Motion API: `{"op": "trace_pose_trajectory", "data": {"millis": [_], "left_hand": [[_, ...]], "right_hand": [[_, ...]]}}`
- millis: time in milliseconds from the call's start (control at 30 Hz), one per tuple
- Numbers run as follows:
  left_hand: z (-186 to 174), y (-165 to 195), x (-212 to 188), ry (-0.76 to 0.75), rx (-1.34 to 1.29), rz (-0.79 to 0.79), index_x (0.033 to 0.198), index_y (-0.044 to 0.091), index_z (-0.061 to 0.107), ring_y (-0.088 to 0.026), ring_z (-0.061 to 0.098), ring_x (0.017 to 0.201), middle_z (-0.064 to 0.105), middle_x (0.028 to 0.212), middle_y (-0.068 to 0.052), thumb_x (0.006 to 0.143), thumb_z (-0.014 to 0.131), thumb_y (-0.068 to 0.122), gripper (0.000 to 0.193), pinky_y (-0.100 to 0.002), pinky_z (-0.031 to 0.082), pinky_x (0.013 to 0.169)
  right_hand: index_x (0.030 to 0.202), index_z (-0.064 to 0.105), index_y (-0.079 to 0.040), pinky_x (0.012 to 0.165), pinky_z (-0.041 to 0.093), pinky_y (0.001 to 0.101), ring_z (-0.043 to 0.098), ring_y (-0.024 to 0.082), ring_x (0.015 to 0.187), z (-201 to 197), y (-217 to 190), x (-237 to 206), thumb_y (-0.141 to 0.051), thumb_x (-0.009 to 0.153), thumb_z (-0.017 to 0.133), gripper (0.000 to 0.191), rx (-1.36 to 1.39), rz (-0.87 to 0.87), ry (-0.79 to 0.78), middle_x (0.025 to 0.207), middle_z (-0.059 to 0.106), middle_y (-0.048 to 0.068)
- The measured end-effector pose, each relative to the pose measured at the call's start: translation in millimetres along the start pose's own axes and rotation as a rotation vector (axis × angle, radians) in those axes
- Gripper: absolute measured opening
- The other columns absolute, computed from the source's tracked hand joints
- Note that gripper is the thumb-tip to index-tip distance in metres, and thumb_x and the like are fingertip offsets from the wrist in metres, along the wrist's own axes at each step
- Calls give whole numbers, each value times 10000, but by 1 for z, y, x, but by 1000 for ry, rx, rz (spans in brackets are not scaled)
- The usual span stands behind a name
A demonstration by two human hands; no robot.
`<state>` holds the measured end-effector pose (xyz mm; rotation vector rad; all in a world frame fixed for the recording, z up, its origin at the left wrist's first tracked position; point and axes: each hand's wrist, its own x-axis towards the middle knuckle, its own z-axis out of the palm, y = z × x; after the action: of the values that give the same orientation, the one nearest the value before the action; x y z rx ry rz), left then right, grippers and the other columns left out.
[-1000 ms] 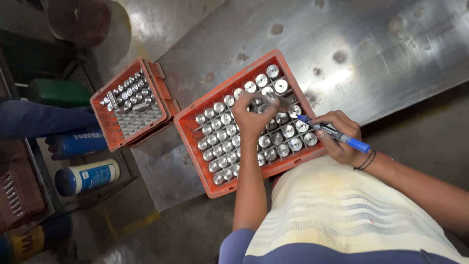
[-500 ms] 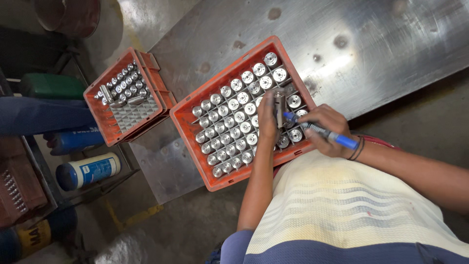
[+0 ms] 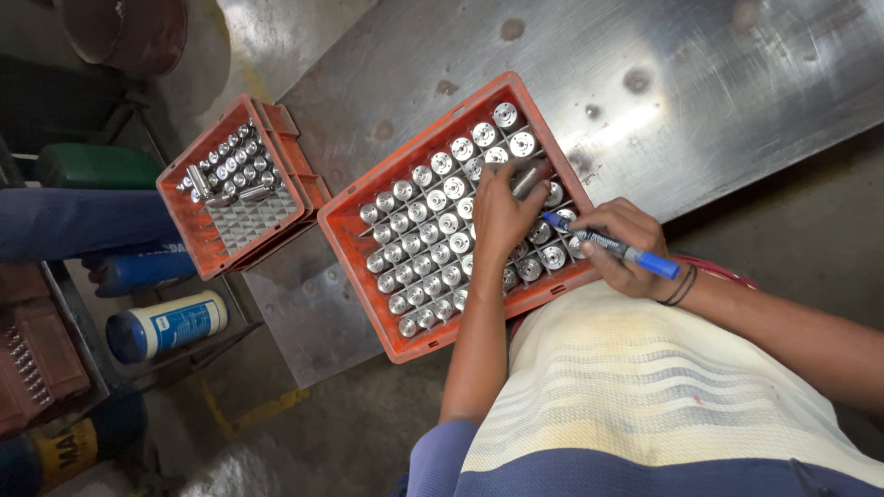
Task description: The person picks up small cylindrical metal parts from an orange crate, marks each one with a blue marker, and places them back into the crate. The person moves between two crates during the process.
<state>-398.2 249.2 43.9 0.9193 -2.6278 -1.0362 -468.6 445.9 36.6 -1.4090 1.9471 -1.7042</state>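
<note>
Scuffed steel worktop (image 3: 718, 101) carries an orange crate (image 3: 368, 267) whose grid of cells is filled with upright metal cylinders (image 3: 433, 248). Over its right part, the left hand (image 3: 502, 216) reaches in from below, fingers curled around one metal cylinder piece (image 3: 529, 177) lifted askew above its cell. Just beside it, at the crate's right edge, the right hand (image 3: 626, 248) pinches a blue marker (image 3: 612, 247), tip pointing toward the cylinders. Farther left sits a smaller orange crate (image 3: 235, 189), half filled.

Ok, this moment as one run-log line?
left hand: lifting metal cylinder | right hand: holding blue marker | orange crate: on steel table
</note>
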Motion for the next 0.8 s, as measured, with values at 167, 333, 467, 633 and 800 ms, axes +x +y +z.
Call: {"op": "trace_pose_trajectory", "data": {"millis": [167, 333, 467, 633, 800], "left_hand": [[8, -3, 17, 46, 79, -109, 1136, 16, 745, -305, 721, 889, 682, 1091, -179, 805, 770, 347, 468, -434, 561, 748], [15, -3, 49, 79, 234, -178, 1048, 4, 757, -318, 697, 847, 686, 1058, -162, 706, 832, 436, 556, -451, 547, 710], [-16, -21, 49, 202, 96, 74, 963, 32, 771, -254, 707, 772, 707, 907, -109, 648, 858, 487, 560, -407, 578, 692], [-22, -32, 31, 194, -1094, 42, 1218, 30, 685, -203, 668, 922, 675, 1064, -87, 959, 688, 478, 517, -355, 564, 810], [20, -21, 8, 13, -1128, -461, 1192, 15, 598, -155, 630, 690, 659, 870, -68, 1052, 494, 435, 455, -286, 532, 566]], "right_hand": [[1064, 675, -1, 745, 515, 366, 669, 262, 811, 2, 5, -2, -184, 958, 634, 216, -13, 25, -5, 914, 717, 151], [1073, 667, 0, 765, 519, 359, 671, 268, 840, 2, 6, 0, -183, 960, 626, 219, 2, -6, -17, 947, 720, 161], [1068, 677, -2, 761, 520, 361, 672, 256, 833, -2, 1, 6, -151, 942, 645, 197, -12, 3, 7, 933, 720, 146], [1043, 698, -18, 809, 512, 406, 674, 311, 870, -4, -13, 13, -88, 854, 676, 203, -141, -121, -47, 946, 719, 144], [1013, 680, -19, 797, 504, 421, 667, 287, 833, 5, -9, 26, -83, 828, 711, 198, -77, -205, -39, 917, 713, 128]]}}
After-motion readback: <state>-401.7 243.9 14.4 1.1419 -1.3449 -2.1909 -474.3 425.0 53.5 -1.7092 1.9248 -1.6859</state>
